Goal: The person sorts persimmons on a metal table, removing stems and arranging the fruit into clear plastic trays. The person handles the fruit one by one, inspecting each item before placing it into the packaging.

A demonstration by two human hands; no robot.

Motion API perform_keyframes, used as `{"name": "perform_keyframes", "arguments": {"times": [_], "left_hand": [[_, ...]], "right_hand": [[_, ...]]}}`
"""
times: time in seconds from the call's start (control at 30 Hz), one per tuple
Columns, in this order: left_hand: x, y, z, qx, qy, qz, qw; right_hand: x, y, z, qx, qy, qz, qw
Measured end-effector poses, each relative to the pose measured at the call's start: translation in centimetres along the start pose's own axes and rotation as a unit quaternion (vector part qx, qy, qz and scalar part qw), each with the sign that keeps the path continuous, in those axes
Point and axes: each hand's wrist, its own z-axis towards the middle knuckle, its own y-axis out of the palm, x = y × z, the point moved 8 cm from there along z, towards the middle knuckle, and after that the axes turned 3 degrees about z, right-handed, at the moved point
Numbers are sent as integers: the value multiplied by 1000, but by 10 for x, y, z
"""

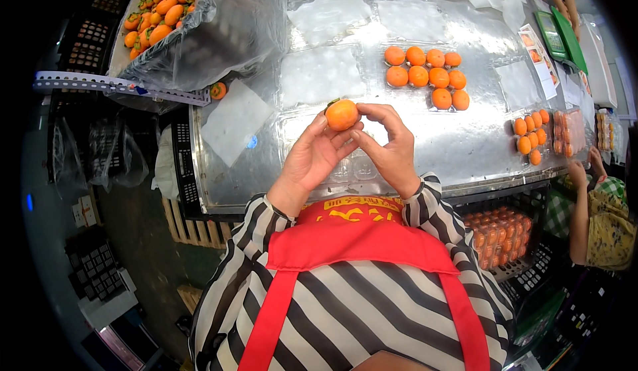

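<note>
An orange persimmon (pixel 341 114) with green leaves at its far left side is held up over the metal table. My left hand (pixel 307 155) supports it from below and on its left, palm turned up. The fingers of my right hand (pixel 393 146) are bent, with the index fingertip against the fruit's right side and the thumb just under it. Below my hands, a clear plastic tray (pixel 342 170) with moulded cups lies partly hidden. Several persimmons (pixel 418 76) stand in rows a little farther right.
At the far left stands a plastic-lined crate (pixel 232 39) heaped with persimmons. White sheets (pixel 322 75) lie in clear trays across the metal table (pixel 372 115). Beyond a second group of persimmons (pixel 530 135) on the right, another person's arm (pixel 579 218) reaches in. Packed fruit boxes (pixel 498 235) sit below the table.
</note>
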Motion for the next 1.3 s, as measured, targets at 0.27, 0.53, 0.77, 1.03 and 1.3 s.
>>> {"name": "perform_keyframes", "arguments": {"times": [0.27,0.53,0.77,1.03,1.3], "left_hand": [[-4,4,-1,-22,-24,-12,999],[-12,4,1,-14,-44,3,999],[-14,0,-1,26,-67,130,989],[22,5,-4,66,145,502,850],[22,16,3,11,198,540,818]], "right_hand": [[1,-3,-2,2,5,0,1000],[-24,0,5,-22,-106,-130,986],[0,-2,6,-36,-7,-96,995],[54,-2,-16,-14,300,321,898],[54,8,-28,-67,358,341,867]]}}
